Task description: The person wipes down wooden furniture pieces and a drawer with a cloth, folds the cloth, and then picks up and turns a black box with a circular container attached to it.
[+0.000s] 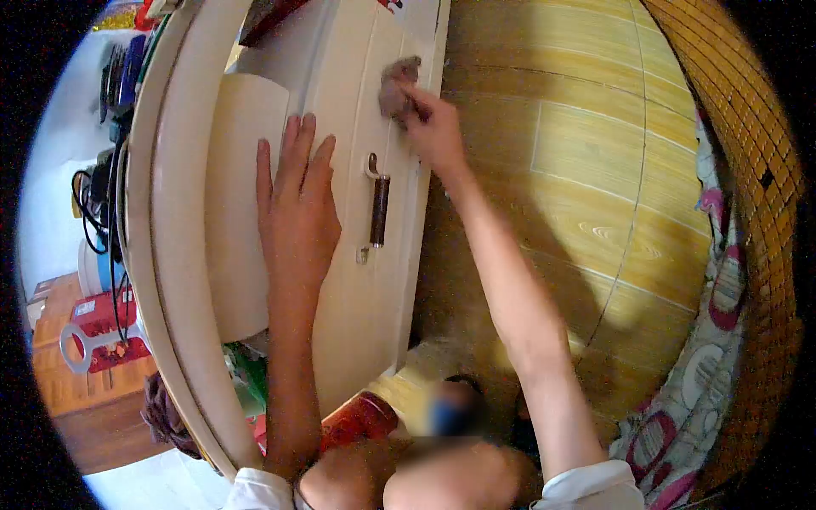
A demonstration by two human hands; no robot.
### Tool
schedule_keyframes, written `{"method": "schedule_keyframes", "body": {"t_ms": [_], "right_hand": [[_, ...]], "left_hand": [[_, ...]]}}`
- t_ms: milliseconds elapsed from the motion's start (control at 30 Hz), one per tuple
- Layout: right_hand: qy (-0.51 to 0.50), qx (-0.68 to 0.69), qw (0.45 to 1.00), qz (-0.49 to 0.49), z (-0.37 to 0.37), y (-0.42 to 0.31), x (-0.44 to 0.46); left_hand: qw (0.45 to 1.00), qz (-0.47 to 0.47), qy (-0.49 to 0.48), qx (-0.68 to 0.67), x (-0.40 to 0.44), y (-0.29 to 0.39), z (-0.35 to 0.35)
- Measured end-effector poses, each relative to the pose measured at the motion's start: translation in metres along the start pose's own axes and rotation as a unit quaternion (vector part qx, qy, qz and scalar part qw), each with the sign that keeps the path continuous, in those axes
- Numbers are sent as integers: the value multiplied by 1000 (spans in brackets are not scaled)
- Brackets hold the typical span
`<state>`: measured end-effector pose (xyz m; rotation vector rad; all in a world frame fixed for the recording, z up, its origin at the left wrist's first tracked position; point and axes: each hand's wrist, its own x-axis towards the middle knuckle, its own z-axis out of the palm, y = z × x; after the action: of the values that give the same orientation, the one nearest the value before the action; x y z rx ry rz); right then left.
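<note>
My right hand [435, 132] grips a crumpled grey-brown cloth [396, 92] and presses it against the front of a white drawer [348, 314]. A dark handle [380, 211] with metal ends is fixed to that drawer front, close to my right hand. My left hand [297, 195] is open, fingers spread, resting at the drawer's upper edge beside a curved white panel [242, 187]. Nothing is held in it.
Along the left runs the rounded edge of a white tabletop [174, 221], with cables and a red box [106, 327] beyond it. Yellow wood-patterned flooring [586, 170] lies to the right, bordered by patterned fabric [714, 365]. A red object [361, 421] sits near my knees.
</note>
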<state>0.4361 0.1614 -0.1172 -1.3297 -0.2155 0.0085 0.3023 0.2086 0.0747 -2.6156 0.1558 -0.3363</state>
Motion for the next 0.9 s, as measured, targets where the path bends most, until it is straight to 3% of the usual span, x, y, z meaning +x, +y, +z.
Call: {"method": "schedule_keyframes", "body": {"t_ms": [133,200,233,300,433,567,667,800,867,900], "right_hand": [[-61,21,996,59,-8,-16,-101],[-18,46,998,-47,7,-5,-147],[-20,45,998,-43,6,-21,-167],[-103,47,983,142,3,-56,-205],[-154,22,979,132,3,-72,-283],[-168,-1,982,87,9,-75,-347],[-175,-41,981,67,18,-65,-353],[40,-68,997,13,39,-60,-285],[19,-103,990,93,34,-58,-232],[48,-127,989,55,33,-56,-206]], "left_hand": [[1000,15,11,1,0,-4,3],[999,16,23,-14,-3,-5,2],[1000,14,19,-16,-5,-7,3],[991,4,27,-129,-13,-15,4],[986,7,17,-166,-45,-9,-9],[980,-25,-71,-186,-102,-1,-39],[979,-47,-105,-170,-138,5,-62],[972,-79,-133,-177,-172,11,-76],[972,-79,-109,-193,-176,13,-71],[971,-82,-81,-210,-177,14,-68]]}}
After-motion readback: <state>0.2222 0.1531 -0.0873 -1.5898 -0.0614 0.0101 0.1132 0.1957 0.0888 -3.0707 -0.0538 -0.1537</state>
